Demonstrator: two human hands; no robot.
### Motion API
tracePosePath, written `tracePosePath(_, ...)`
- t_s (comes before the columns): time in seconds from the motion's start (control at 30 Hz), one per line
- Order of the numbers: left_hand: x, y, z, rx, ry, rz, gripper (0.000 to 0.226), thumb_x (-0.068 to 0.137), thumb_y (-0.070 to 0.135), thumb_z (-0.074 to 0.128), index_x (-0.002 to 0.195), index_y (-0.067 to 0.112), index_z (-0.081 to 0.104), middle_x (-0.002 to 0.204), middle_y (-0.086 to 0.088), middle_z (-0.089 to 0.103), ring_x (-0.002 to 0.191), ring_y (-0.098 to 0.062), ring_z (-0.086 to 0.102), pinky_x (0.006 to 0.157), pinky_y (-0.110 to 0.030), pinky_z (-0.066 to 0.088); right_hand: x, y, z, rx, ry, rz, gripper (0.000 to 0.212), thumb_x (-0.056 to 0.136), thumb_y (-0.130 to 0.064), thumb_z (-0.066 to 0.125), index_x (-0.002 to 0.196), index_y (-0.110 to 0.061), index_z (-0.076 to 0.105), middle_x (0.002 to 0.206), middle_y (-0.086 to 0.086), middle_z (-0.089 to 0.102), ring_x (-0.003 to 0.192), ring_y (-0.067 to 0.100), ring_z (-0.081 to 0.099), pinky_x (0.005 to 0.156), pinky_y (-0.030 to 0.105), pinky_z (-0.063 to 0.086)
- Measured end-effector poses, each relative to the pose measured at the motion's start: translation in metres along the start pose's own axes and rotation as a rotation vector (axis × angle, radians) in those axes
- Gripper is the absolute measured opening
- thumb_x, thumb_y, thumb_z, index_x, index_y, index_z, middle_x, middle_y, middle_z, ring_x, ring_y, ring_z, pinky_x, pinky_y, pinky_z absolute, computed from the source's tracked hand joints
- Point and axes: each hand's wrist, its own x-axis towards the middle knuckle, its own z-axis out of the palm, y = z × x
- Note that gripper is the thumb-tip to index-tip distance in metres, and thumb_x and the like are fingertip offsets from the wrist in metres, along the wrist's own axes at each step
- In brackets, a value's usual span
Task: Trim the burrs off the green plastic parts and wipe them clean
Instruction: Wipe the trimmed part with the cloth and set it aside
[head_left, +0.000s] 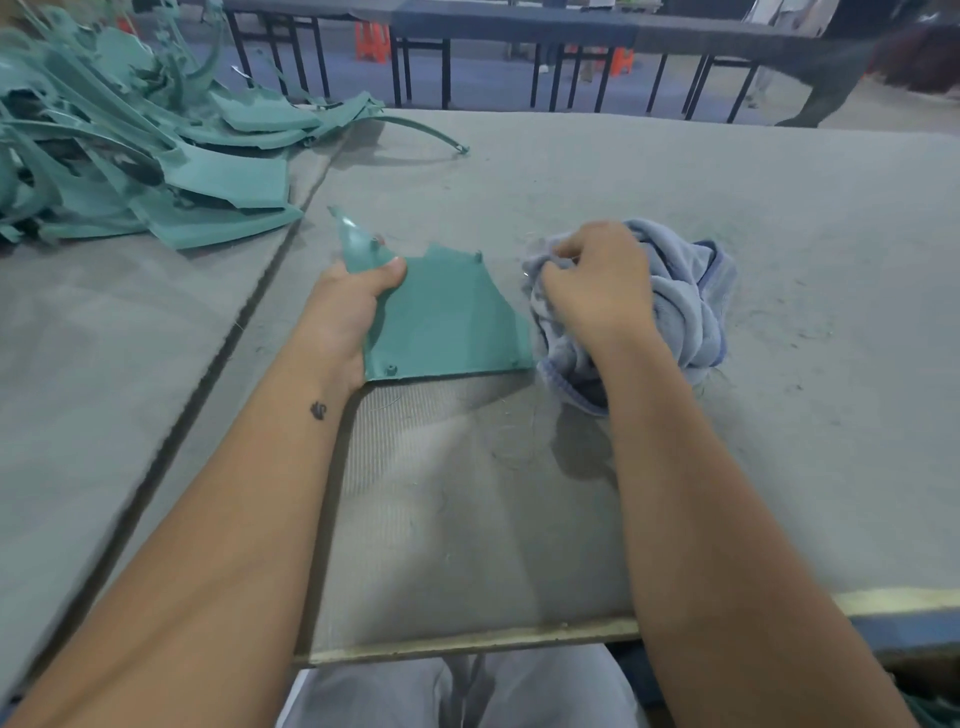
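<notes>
A flat green plastic part (447, 317) with small pegs on its face is held just above the grey felt table (675, 171). My left hand (353, 306) grips its left edge, thumb on top. Just to the right, my right hand (597, 286) clutches a bunched pale blue cloth (685, 306) that rests on the table beside the part's right edge. No cutting tool is visible.
A big heap of green plastic parts (130, 150) covers the far left, with one curved strip (415, 127) reaching toward the middle. A seam (249, 312) runs between two table sections. Black-legged benches (415, 62) stand beyond the far edge.
</notes>
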Motion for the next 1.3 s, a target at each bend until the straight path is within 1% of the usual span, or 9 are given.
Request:
tracePosePath(0.1, 0.004, -0.001, -0.003, -0.028, 0.083, 0.021, 0.011, 0.098, 0.016, 0.056, 0.089, 0.017, 0.063, 0.071, 0.003, 0.074, 0.066, -0.015, 0.072, 0.053, -0.029, 0.056, 0.0, 0.002, -0.004, 0.23, 0.111, 0.061, 0.026, 0.085, -0.014, 0.053, 0.059, -0.012, 0.052, 0.052, -0.005, 0.045, 0.051, 0.013, 0.04, 0.049, 0.022, 0.032)
tracePosePath(0.2, 0.004, -0.003, 0.005, -0.095, 0.061, 0.033, 0.014, 0.099, 0.015, 0.053, 0.09, 0.015, 0.064, 0.075, 0.003, 0.075, 0.069, -0.013, 0.072, 0.063, -0.031, 0.059, -0.007, -0.013, 0.001, 0.354, 0.131, -0.043, 0.01, 0.089, -0.024, 0.055, 0.083, -0.026, 0.063, 0.082, -0.01, 0.064, 0.075, 0.003, 0.056, 0.067, 0.015, 0.042)
tracePosePath(0.4, 0.0, -0.009, 0.015, -0.148, -0.083, 0.092, 0.033, 0.102, 0.011, 0.045, 0.133, 0.016, 0.055, 0.101, 0.001, 0.072, 0.087, -0.013, 0.072, 0.072, -0.028, 0.058, -0.017, -0.03, 0.023, 0.103, -0.13, -0.234, 0.009, 0.087, -0.018, 0.055, 0.086, -0.015, 0.063, 0.083, -0.001, 0.06, 0.077, 0.017, 0.055, 0.07, 0.037, 0.047)
tracePosePath(0.6, 0.002, -0.009, 0.014, -0.225, -0.069, 0.05, 0.034, 0.103, 0.011, 0.043, 0.136, 0.014, 0.051, 0.102, 0.0, 0.07, 0.083, -0.013, 0.072, 0.072, -0.03, 0.059, -0.017, -0.031, 0.01, 0.079, -0.417, -0.098, 0.008, 0.072, -0.006, 0.058, 0.077, -0.003, 0.064, 0.063, 0.006, 0.066, 0.052, 0.02, 0.055, 0.057, 0.044, 0.056)
tracePosePath(0.77, 0.003, -0.009, 0.013, -0.235, -0.071, 0.036, 0.034, 0.103, 0.008, 0.043, 0.135, 0.011, 0.052, 0.101, 0.001, 0.071, 0.081, -0.01, 0.072, 0.068, -0.027, 0.059, -0.007, -0.02, 0.016, -0.331, -0.168, -0.092, 0.006, 0.093, -0.018, 0.049, 0.089, -0.014, 0.046, 0.087, 0.004, 0.051, 0.078, 0.025, 0.046, 0.061, 0.033, 0.034)
tracePosePath(0.9, 0.002, -0.009, 0.015, -0.225, -0.047, 0.055, 0.038, 0.103, 0.012, 0.043, 0.141, 0.017, 0.048, 0.106, 0.004, 0.069, 0.085, -0.007, 0.071, 0.07, -0.026, 0.059, -0.007, -0.02, 0.018, -0.427, -0.194, -0.174, 0.01, 0.092, -0.015, 0.052, 0.083, -0.015, 0.046, 0.077, 0.001, 0.046, 0.075, 0.024, 0.045, 0.054, 0.03, 0.029)
tracePosePath(0.97, 0.001, -0.009, 0.015, -0.228, -0.049, 0.064, 0.039, 0.103, 0.014, 0.044, 0.142, 0.02, 0.047, 0.108, 0.005, 0.069, 0.086, -0.007, 0.071, 0.071, -0.026, 0.059, -0.007, -0.022, 0.015, -0.384, -0.293, -0.188, 0.006, 0.085, -0.013, 0.057, 0.08, -0.01, 0.056, 0.076, 0.006, 0.057, 0.074, 0.027, 0.056, 0.048, 0.026, 0.033)
tracePosePath(1.1, -0.001, -0.009, 0.015, -0.224, -0.051, 0.067, 0.039, 0.103, 0.016, 0.045, 0.142, 0.021, 0.047, 0.109, 0.006, 0.069, 0.088, -0.007, 0.071, 0.072, -0.027, 0.059, -0.009, -0.018, 0.007, -0.154, -0.389, -0.098, 0.011, 0.077, -0.017, 0.063, 0.07, -0.011, 0.056, 0.08, 0.011, 0.068, 0.072, 0.026, 0.061, 0.061, 0.033, 0.049)
tracePosePath(1.3, 0.0, -0.005, 0.013, -0.387, -0.008, 0.083, 0.042, 0.104, 0.017, 0.042, 0.146, 0.025, 0.042, 0.131, 0.001, 0.062, 0.107, -0.015, 0.067, 0.091, -0.038, 0.055, -0.013, -0.019, 0.012, -0.026, -0.064, -0.085, 0.013, 0.084, -0.018, 0.049, 0.085, -0.012, 0.06, 0.076, 0.001, 0.062, 0.075, 0.024, 0.059, 0.061, 0.034, 0.047)
